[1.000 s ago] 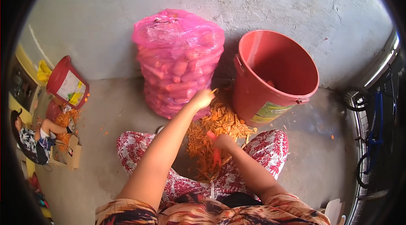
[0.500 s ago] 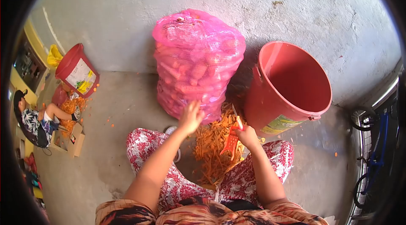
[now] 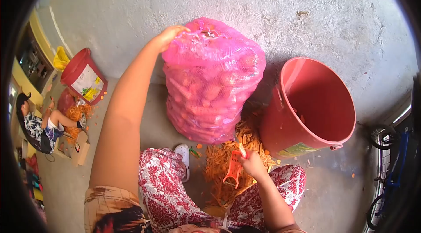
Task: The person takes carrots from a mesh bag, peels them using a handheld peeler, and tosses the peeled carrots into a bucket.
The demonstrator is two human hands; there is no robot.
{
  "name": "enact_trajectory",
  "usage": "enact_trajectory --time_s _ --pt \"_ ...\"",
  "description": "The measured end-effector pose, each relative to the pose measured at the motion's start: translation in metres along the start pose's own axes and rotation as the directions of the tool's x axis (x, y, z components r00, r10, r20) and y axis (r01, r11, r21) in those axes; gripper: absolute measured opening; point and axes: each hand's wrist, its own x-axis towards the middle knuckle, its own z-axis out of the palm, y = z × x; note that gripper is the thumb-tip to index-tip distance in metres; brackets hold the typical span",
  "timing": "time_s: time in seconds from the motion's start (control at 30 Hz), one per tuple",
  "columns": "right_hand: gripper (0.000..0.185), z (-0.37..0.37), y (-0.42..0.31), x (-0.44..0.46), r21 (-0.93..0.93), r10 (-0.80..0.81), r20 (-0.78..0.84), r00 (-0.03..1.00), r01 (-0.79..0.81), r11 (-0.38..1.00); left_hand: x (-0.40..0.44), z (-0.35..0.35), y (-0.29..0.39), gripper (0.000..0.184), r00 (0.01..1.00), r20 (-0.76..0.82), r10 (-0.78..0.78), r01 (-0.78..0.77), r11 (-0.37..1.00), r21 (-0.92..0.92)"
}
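A big pink mesh sack [image 3: 210, 84] packed with carrots stands upright against the wall. My left hand [image 3: 173, 35] is at its upper left edge, fingers stretched over the gathered top and touching the mesh; the thumb is hard to make out. Above the peelings, my right hand [image 3: 255, 166] is closed around an orange slotted plastic peeler [image 3: 233, 169] and a slim knife [image 3: 242, 149] with a pale handle. Orange carrot peelings [image 3: 219, 163] lie heaped between my legs, below the sack.
A large red bucket [image 3: 274, 123] stands right of the sack, tilted in view. At far left, a person [image 3: 37, 123] sits near another red bucket [image 3: 83, 77], a peelings pile [image 3: 78, 113] and a cardboard box [image 3: 80, 149]. A blue bicycle [image 3: 397, 158] is at the right edge.
My left hand has moved from the sack's lower front up to its top left edge. My right hand keeps the peeler and knife. The view has shifted slightly.
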Motion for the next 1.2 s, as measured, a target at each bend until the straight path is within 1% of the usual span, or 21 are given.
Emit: enact_trajectory --time_s 0.03,0.1,0.13,0.17,0.2,0.23,0.27,0.3,0.33,0.37,0.4,0.43,0.47,0.5,0.57,0.67,0.77,0.87,1.0,1.13,1.2 --pt "0.025 -0.003 -0.007 -0.003 0.041 -0.039 0.023 0.999 0.038 0.998 0.005 0.006 -0.008 0.023 0.998 0.016 -0.054 0.051 0.986 0.161" --pt "0.024 0.000 -0.013 -0.002 0.072 -0.054 0.047 0.997 0.050 0.996 0.012 0.016 -0.026 0.027 0.986 0.019 -0.163 0.136 0.875 0.465" --pt "0.024 0.002 -0.013 0.000 0.084 -0.061 0.058 0.996 0.056 0.995 0.020 0.016 -0.039 0.030 0.983 0.130 -0.132 -0.039 0.535 0.844" --pt "0.024 0.006 -0.010 0.004 0.069 -0.056 0.081 0.995 0.051 0.996 0.030 0.009 -0.058 0.030 0.952 0.263 -0.155 -0.210 0.294 0.932" --pt "0.024 0.007 -0.010 0.005 0.061 -0.065 0.089 0.994 0.059 0.996 0.032 0.006 -0.068 0.031 0.899 0.382 -0.215 -0.383 0.037 0.923" --pt "0.024 0.004 -0.013 0.001 0.054 -0.070 0.101 0.992 0.065 0.996 0.034 0.011 -0.078 0.031 0.962 0.224 -0.154 -0.216 0.072 0.974" --pt "0.024 0.004 -0.013 0.003 0.048 -0.079 0.107 0.991 0.074 0.996 0.035 0.016 -0.093 0.030 0.994 0.056 -0.094 -0.045 0.114 0.993" --pt "0.023 0.008 -0.009 0.007 0.020 -0.085 0.114 0.990 0.083 0.996 0.038 0.022 -0.102 0.030 0.992 -0.116 -0.039 0.121 0.164 0.979" --pt "0.023 0.008 -0.010 0.009 0.037 -0.089 0.117 0.989 0.085 0.996 0.048 0.020 -0.120 0.030 0.989 -0.145 -0.033 0.145 0.447 0.883" --pt "0.023 0.006 -0.015 0.008 0.053 -0.091 0.121 0.988 0.085 0.995 0.057 0.019 -0.138 0.030 0.984 -0.174 -0.044 0.155 0.690 0.707" --pt "0.022 0.004 -0.019 0.006 0.069 -0.094 0.125 0.988 0.085 0.994 0.060 0.021 -0.148 0.031 0.978 -0.202 -0.054 0.145 0.872 0.468" --pt "0.022 0.001 -0.023 0.006 0.060 -0.087 0.159 0.983 0.079 0.995 0.063 0.020 -0.156 0.031 0.977 -0.196 -0.084 0.151 0.921 0.360" --pt "0.022 -0.003 -0.024 0.004 0.070 -0.095 0.167 0.981 0.084 0.994 0.065 0.020 -0.161 0.031 0.978 -0.184 -0.102 0.156 0.938 0.310" --pt "0.022 -0.001 -0.023 0.005 0.080 -0.105 0.173 0.979 0.092 0.993 0.063 0.019 -0.159 0.030 0.978 -0.172 -0.114 0.162 0.941 0.298" --pt "0.022 0.001 -0.022 0.008 0.090 -0.125 0.177 0.976 0.111 0.990 0.061 0.017 -0.153 0.030 0.983 -0.159 -0.090 0.147 0.907 0.394" --pt "0.022 0.002 -0.024 0.009 0.092 -0.140 0.167 0.976 0.126 0.988 0.060 0.015 -0.138 0.029 0.992 -0.124 -0.020 0.087 0.818 0.568" --pt "0.021 0.001 -0.024 0.007 0.082 -0.122 0.180 0.976 0.109 0.991 0.064 0.016 -0.125 0.029 0.994 -0.069 0.086 -0.013 0.715 0.699" --pt "0.020 0.008 -0.017 0.009 0.072 -0.117 0.202 0.972 0.104 0.992 0.075 0.027 -0.124 0.028 0.973 -0.020 0.230 -0.127 0.605 0.786" --pt "0.019 0.008 -0.014 0.009 0.079 -0.133 0.200 0.971 0.120 0.990 0.086 0.038 -0.129 0.028 0.929 0.018 0.370 -0.212 0.493 0.844" --pt "0.019 0.012 -0.012 0.009 0.049 -0.136 0.193 0.972 0.129 0.990 0.092 0.039 -0.135 0.027 0.894 0.047 0.446 -0.257 0.424 0.868" --pt "0.019 0.009 -0.012 0.007 0.065 -0.141 0.193 0.971 0.131 0.989 0.094 0.041 -0.134 0.027 0.874 0.067 0.481 -0.280 0.386 0.879"
